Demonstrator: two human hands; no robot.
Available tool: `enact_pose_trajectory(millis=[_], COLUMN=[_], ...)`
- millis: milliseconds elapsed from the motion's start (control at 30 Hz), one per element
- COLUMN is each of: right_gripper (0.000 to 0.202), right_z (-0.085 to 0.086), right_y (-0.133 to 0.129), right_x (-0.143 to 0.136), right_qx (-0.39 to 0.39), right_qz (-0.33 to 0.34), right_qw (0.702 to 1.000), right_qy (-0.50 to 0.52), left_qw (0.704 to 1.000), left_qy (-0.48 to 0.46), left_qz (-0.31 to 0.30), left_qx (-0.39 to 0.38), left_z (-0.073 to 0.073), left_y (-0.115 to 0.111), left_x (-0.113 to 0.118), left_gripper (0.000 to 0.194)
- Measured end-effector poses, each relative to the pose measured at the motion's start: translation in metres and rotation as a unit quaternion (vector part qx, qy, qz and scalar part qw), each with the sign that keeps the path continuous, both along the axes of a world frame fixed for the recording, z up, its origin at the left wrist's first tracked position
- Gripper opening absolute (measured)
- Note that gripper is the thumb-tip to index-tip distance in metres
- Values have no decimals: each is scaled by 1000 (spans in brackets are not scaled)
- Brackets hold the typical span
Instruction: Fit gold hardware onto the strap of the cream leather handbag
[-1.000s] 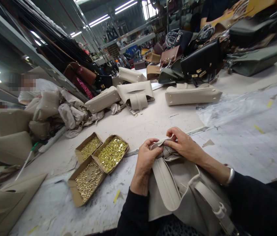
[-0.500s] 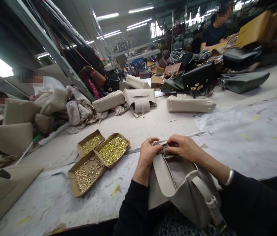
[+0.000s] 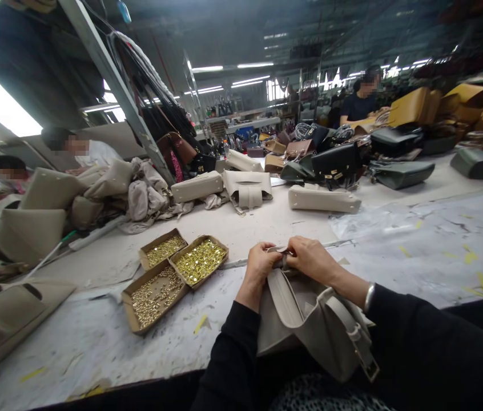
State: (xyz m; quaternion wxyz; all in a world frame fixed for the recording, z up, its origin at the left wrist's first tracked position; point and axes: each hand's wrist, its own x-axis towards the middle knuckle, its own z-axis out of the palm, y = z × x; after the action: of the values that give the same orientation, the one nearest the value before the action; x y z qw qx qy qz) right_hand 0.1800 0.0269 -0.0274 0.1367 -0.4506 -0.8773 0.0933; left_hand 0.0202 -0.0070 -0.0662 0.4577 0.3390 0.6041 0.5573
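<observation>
A beige-grey handbag rests at the table's front edge before me, its mouth partly open. Its buckled strap hangs down on the right side. My left hand is closed on the bag's far end, thumb on top of a small flap. Close beside it, my right hand pinches the same flap with thumb and fingers. Whether a small fitting lies between the fingertips is hidden. To the left stand three joined cardboard trays of small gold-coloured metal pieces.
Several beige bags lie farther back, among them one on its side. Black and green bags are heaped behind. A flat beige bag piece lies at the near left. Co-workers sit at the far left and one person at the back right.
My right hand has shifted slightly left, closer to my left hand at the flap. The bag's strap has swung a little left. The camera view has tilted and shifted slightly.
</observation>
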Motion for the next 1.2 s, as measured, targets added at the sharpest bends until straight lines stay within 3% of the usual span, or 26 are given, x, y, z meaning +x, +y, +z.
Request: enact_pose_trajectory(millis=[200, 433, 567, 800, 933, 1200], right_gripper=[16, 13, 14, 13, 14, 19], right_z=[6, 5, -12, -45, -49, -47], right_y=[-6, 7, 9, 7, 8, 8], right_x=[-7, -6, 2, 6, 8, 15], right_qx=[42, 55, 75, 80, 64, 37], right_qz=[38, 111, 115, 27, 9, 72], right_qw=[994, 982, 986, 995, 993, 989], right_qy=[-92, -140, -91, 54, 100, 122], left_qw=[1000, 1000, 999, 999, 999, 1000], left_qy=[-3, -3, -3, 3, -5, 12], left_qz=[2, 17, 30, 27, 27, 10], left_qx=[8, -10, -15, -29, -35, -27], left_z=[-4, -5, -5, -3, -1, 0], left_y=[0, -4, -6, -7, -6, -8], left_x=[-1, 2, 5, 5, 6, 6], left_gripper=[30, 27, 27, 32, 32, 31])
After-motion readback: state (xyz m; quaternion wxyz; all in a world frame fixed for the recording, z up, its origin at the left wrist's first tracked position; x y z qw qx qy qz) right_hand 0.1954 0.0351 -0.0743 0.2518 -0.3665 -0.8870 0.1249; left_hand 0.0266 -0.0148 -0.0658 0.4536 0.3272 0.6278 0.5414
